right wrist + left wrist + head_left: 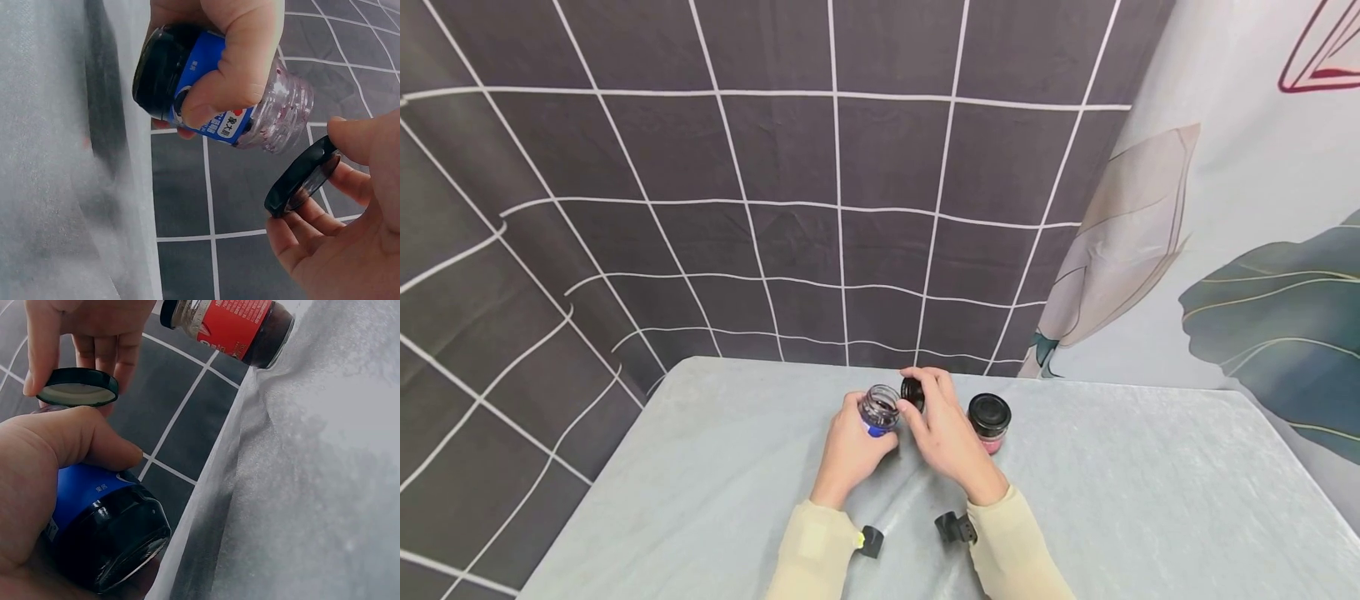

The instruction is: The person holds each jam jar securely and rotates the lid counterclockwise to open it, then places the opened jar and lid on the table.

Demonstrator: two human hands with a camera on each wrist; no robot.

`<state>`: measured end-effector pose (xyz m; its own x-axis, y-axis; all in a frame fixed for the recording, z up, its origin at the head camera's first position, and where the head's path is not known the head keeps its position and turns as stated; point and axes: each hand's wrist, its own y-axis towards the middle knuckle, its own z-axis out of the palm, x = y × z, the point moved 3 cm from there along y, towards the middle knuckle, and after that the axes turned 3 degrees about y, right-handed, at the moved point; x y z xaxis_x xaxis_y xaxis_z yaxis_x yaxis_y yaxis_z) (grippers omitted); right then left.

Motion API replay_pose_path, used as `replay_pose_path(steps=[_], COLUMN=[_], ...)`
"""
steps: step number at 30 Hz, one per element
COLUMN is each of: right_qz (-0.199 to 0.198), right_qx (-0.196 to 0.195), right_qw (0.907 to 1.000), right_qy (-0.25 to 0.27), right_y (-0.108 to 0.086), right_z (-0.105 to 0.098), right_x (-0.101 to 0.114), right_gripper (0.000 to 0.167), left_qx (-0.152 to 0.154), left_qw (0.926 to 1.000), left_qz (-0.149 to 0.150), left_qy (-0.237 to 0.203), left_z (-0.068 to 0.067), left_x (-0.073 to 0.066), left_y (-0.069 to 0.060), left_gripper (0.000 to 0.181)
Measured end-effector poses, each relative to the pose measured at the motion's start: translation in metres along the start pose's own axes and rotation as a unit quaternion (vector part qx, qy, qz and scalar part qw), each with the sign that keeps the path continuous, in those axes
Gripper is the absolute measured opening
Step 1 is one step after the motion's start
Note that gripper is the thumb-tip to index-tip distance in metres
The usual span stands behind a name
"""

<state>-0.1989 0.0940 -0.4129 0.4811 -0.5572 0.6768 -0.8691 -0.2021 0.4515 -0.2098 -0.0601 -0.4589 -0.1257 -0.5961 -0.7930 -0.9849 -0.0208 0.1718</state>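
My left hand (853,446) grips a glass jar with a blue label (219,103), its thumb across the label. The jar's mouth is uncovered, and dark contents show low inside the glass. Just to the right, my right hand (947,429) pinches a black lid (300,178) between thumb and fingers. The lid is tilted on edge beside the jar's mouth, apart from it in the right wrist view; its pale inner side shows in the left wrist view. Close by the right hand stands a second jar with a red label (234,325), upright, its black lid (989,412) on.
A light grey cloth covers the table (700,467). Behind it hangs a dark curtain (790,150) with a white grid, and at the right a pale curtain (1150,333) with leaf prints. Both wrists wear small black devices (955,527).
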Motion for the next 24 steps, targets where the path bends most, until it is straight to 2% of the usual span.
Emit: replay_pose_path(steps=[6, 24], right_qz=[0.002, 0.013], right_qx=[-0.004, -0.008], right_qw=[1.0, 0.9999], right_qy=[-0.003, -0.002], right_y=[0.0, 0.0002], right_z=[-0.0002, -0.0005], right_x=[-0.0013, -0.0024], right_gripper=[0.044, 0.041], left_qx=[-0.006, -0.014], left_qw=[1.0, 0.9999], left_qz=[0.002, -0.001], left_qy=[0.003, -0.008], left_z=[0.0006, -0.0001], left_x=[0.0015, 0.0025], left_y=[0.0, 0.0005], left_gripper=[0.065, 0.066])
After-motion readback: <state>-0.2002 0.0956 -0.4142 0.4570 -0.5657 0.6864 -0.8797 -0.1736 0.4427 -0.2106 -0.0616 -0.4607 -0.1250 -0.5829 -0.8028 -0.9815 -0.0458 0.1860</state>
